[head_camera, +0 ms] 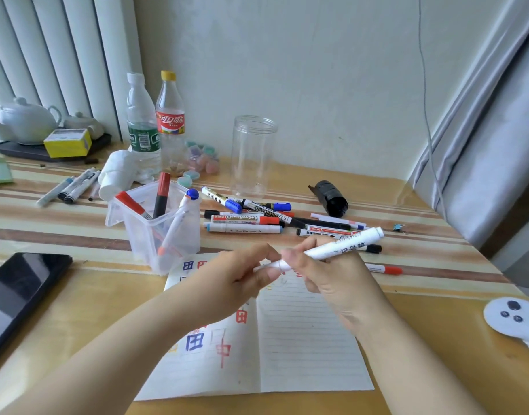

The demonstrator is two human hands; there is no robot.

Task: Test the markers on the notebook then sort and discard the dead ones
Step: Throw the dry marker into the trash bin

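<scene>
Currently a white marker is held above the open notebook, tilted, its far end up to the right. The barrel is gripped in the curled fingers of the right hand. The near end, apparently the cap, is pinched by the left hand between thumb and fingers. Both hands are closed on that one marker, meeting just over the top edge of the notebook.

The notebook is laid flat on the tabletop; blue and red test characters are seen on the left page, the right page is mostly lined and blank.

A clear plastic bin is placed just behind the notebook's top-left corner, with several markers standing in it, red- and blue-capped. A loose pile of markers is spread on the tabletop behind the hands, right of the bin. A second small group of markers is laid well apart at far left.

An empty clear jar is stood behind the pile. A black roll is lying to its right. Two bottles are stood at the back left, a dark phone at the left edge.
</scene>
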